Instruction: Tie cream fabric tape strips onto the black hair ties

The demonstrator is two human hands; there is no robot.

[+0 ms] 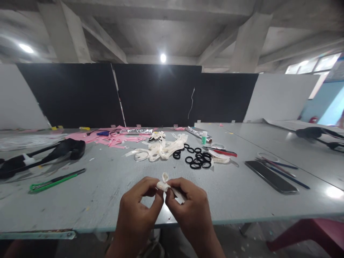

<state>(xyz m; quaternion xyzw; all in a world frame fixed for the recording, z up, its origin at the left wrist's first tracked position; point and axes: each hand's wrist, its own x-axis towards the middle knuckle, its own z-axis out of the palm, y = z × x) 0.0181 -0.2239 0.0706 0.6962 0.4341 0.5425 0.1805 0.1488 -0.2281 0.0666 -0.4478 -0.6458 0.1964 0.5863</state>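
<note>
My left hand (139, 206) and my right hand (188, 204) meet over the near edge of the grey table (102, 193). Both pinch a small folded piece of white ribbon (164, 183) between thumbs and fingertips, with a small loop sticking up above the fingers. A strip of the ribbon runs down under my right thumb. Farther back lie a heap of white ribbon (163, 148) and several black rings (197, 157).
A green-handled tool (55, 180) and a black object (43, 156) lie at left. Pink scraps (107, 139) sit at the back. Red scissors (224, 152), a dark phone (271, 176), pens (285, 172) and a small green-capped bottle (204, 137) lie at right. A red stool (314, 234) stands below.
</note>
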